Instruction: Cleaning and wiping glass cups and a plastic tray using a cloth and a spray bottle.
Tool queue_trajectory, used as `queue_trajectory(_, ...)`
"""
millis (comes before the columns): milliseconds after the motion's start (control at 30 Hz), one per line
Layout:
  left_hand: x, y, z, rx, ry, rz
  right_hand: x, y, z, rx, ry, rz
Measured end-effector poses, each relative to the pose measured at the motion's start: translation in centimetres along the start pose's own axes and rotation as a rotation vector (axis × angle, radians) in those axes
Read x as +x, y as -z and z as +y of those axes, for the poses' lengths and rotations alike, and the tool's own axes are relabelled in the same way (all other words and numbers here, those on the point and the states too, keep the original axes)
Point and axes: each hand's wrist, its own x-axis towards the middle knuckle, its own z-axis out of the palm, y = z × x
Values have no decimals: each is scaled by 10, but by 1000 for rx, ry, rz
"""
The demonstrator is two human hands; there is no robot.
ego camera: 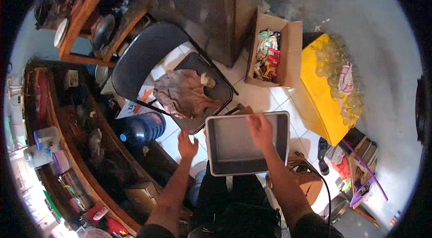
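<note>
In front of my legs is a shallow rectangular tray or lid (236,167) with a pale rim. My right hand (260,132) is over its right part, blurred, with its fingers curled; whether it grips anything cannot be told. To the left of the tray, my left hand (187,146) has its fingers apart and holds nothing, near the front edge of a dark folding chair's seat (216,94). A crumpled brownish cloth (182,91) lies on that seat, with a small pale object (207,80) at its right side.
A cardboard box (294,54) with colourful packets stands beyond the tray, beside a yellow container (319,93) bearing many clear glasses. A blue water jug (143,128) lies at the left, near curved wooden shelves (74,170). Right of my legs is a brown object (308,182) with a black cable.
</note>
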Motion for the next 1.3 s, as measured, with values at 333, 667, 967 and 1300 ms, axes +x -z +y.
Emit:
queue_trajectory(333, 160, 25, -61, 530, -290, 51, 159, -190, 5, -163, 290, -164)
queue_trajectory(667, 176, 192, -1, -197, -207, 607, 147, -167, -1, -8, 451, 64)
queue_trajectory(967, 102, 310, 67, -705, -319, 915, 78, -52, -65, 1054, 202, 178)
queue_trajectory(1300, -77, 314, 233, -612, -332, 594, -42, 34, -126, 484, 544, -537)
